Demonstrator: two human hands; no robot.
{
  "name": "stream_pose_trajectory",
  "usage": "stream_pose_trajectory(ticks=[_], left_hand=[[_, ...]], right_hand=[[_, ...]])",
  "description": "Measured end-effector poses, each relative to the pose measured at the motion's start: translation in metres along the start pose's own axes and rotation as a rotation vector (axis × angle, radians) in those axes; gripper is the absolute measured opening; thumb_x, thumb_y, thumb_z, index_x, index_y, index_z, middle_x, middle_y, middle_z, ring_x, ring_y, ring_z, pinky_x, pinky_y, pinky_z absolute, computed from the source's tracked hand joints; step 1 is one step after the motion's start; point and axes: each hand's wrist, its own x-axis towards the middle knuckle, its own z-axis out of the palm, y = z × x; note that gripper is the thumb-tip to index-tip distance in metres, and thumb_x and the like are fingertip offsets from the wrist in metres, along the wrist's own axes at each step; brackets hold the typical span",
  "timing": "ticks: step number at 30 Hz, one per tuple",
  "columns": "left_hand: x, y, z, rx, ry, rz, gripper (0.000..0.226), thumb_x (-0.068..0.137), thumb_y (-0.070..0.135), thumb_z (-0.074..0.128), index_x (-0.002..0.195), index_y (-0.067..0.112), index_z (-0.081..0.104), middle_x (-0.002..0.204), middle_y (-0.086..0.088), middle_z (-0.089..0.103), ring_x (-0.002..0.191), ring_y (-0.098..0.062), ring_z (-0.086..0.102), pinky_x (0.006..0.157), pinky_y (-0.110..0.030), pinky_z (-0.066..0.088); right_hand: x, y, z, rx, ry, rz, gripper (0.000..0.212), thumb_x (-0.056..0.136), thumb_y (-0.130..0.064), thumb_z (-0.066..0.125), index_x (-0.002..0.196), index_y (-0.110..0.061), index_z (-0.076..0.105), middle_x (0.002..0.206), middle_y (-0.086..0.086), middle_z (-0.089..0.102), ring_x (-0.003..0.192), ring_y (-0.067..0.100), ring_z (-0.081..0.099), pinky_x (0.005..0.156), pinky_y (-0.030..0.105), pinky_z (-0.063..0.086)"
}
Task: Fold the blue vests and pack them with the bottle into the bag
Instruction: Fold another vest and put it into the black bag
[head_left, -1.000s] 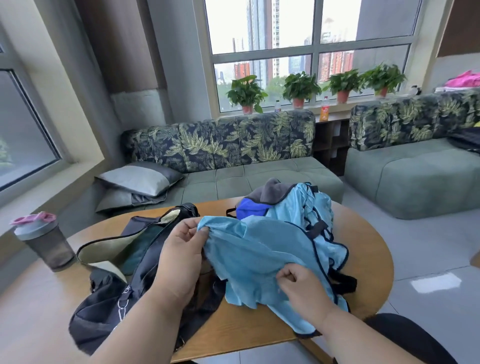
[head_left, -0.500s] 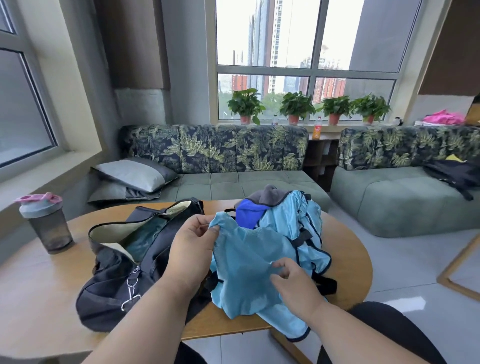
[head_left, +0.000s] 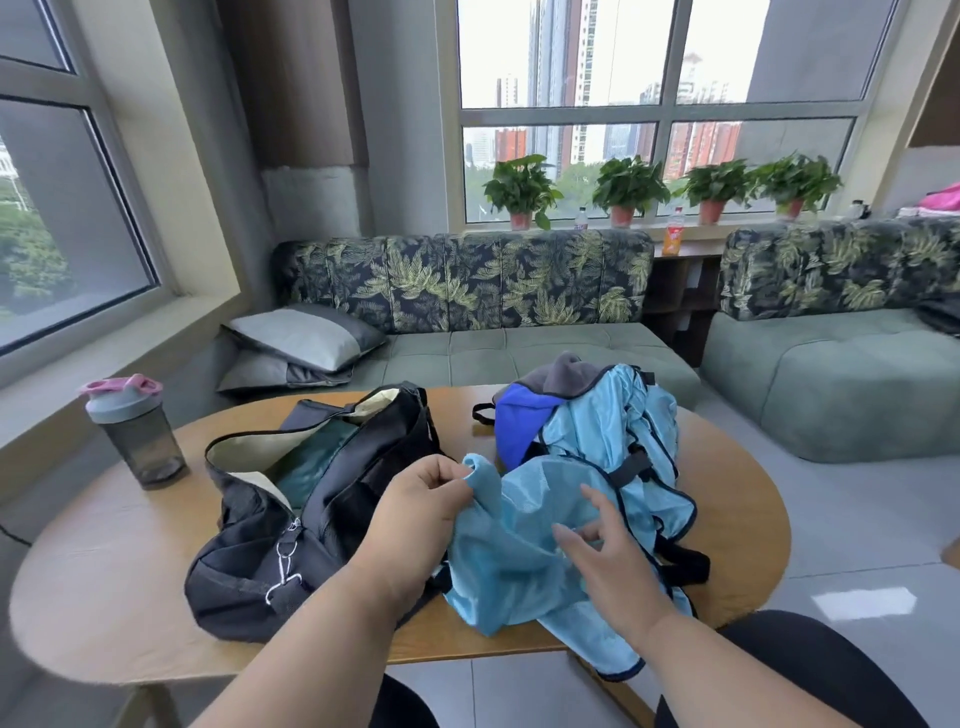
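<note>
I have my left hand (head_left: 421, 512) pinching a corner of the light blue vest (head_left: 519, 540), fingers (head_left: 441, 475) clamped on the cloth just right of the open bag (head_left: 322, 488). My right hand (head_left: 605, 553) hovers over the same vest nearer me and to the right, fingers apart and holding nothing; whether the fingertips graze the fabric I cannot tell. The vest sprawls crumpled on the surface (head_left: 727, 467), trailing off the near edge, its loose bulk lying right of and below my right hand. More vests (head_left: 613, 415) are heaped beyond it. The bottle (head_left: 132, 428) stands far left, well apart, closer to my left hand.
</note>
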Motion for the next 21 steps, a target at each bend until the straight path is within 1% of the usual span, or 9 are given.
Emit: stream_pose_trajectory(ticks=[2,4,6,8,11,14,16,19,21], left_hand=[[0.001,-0.005,0.007,0.011,-0.013,-0.098,0.007,0.069,0.012,0.063,0.071,0.018,0.060,0.076,-0.014,0.060,0.061,-0.023,0.052,0.050,-0.030,0.040],[0.002,-0.018,0.012,-0.022,-0.014,-0.209,0.013,0.065,0.013,0.060,0.078,0.016,0.060,0.081,-0.014,0.058,0.067,-0.024,0.052,0.053,-0.029,0.043],[0.006,-0.033,0.015,-0.183,-0.014,-0.357,0.018,0.073,0.012,0.058,0.091,0.011,0.062,0.090,-0.016,0.062,0.075,-0.029,0.059,0.062,-0.034,0.052],[0.011,-0.045,0.013,-0.413,0.054,-0.460,0.018,0.082,0.011,0.057,0.098,0.007,0.063,0.097,-0.016,0.063,0.080,-0.034,0.065,0.074,-0.041,0.059],[0.019,-0.057,0.008,-0.574,0.242,-0.542,0.041,0.095,0.025,0.064,0.129,0.004,0.057,0.105,-0.014,0.055,0.088,-0.031,0.069,0.069,-0.039,0.056],[0.021,-0.065,0.009,-0.574,0.229,-0.626,0.065,0.095,0.032,0.073,0.146,0.002,0.048,0.116,-0.020,0.062,0.091,-0.030,0.072,0.060,-0.036,0.060],[0.020,-0.068,0.013,-0.515,0.187,-0.657,0.063,0.092,0.035,0.078,0.141,0.005,0.052,0.121,-0.022,0.065,0.090,-0.029,0.072,0.055,-0.031,0.060],[0.017,-0.072,0.022,-0.384,0.136,-0.646,0.040,0.093,0.032,0.078,0.121,0.007,0.063,0.115,-0.019,0.069,0.094,-0.028,0.072,0.061,-0.027,0.055],[0.016,-0.076,0.027,-0.294,0.111,-0.641,0.028,0.094,0.030,0.078,0.112,0.013,0.067,0.112,-0.018,0.072,0.099,-0.027,0.074,0.066,-0.028,0.056]], right_hand=[[0.005,0.008,-0.001,-0.071,-0.019,0.039,0.076,0.090,-0.056,0.073,0.155,-0.043,0.035,0.099,0.004,0.065,0.081,0.011,0.064,0.073,0.024,0.048],[0.009,0.017,0.001,-0.167,-0.085,0.087,0.088,0.083,-0.069,0.071,0.157,-0.039,0.034,0.105,-0.005,0.067,0.094,0.011,0.067,0.082,0.026,0.051],[0.012,0.025,0.006,-0.233,-0.162,0.123,0.102,0.074,-0.079,0.066,0.160,-0.037,0.033,0.130,-0.016,0.065,0.119,0.010,0.063,0.104,0.032,0.050],[0.015,0.028,0.009,-0.301,-0.181,0.128,0.100,0.072,-0.081,0.063,0.158,-0.039,0.034,0.146,-0.020,0.055,0.136,0.012,0.053,0.115,0.034,0.043],[0.016,0.026,0.012,-0.349,-0.173,0.130,0.067,0.079,-0.078,0.063,0.137,-0.046,0.052,0.130,-0.027,0.063,0.125,0.009,0.060,0.109,0.033,0.048],[0.017,0.026,0.011,-0.370,-0.162,0.120,0.033,0.087,-0.069,0.064,0.109,-0.045,0.061,0.105,-0.025,0.069,0.102,0.003,0.065,0.096,0.033,0.055],[0.017,0.024,0.011,-0.380,-0.148,0.120,0.024,0.090,-0.064,0.064,0.099,-0.041,0.063,0.094,-0.020,0.071,0.092,0.005,0.066,0.086,0.031,0.056],[0.016,0.021,0.012,-0.398,-0.144,0.128,0.021,0.091,-0.057,0.065,0.090,-0.037,0.063,0.084,-0.014,0.071,0.082,0.008,0.066,0.069,0.027,0.049],[0.016,0.021,0.013,-0.401,-0.150,0.127,0.019,0.091,-0.053,0.066,0.087,-0.035,0.064,0.082,-0.013,0.072,0.079,0.007,0.065,0.066,0.025,0.047]])
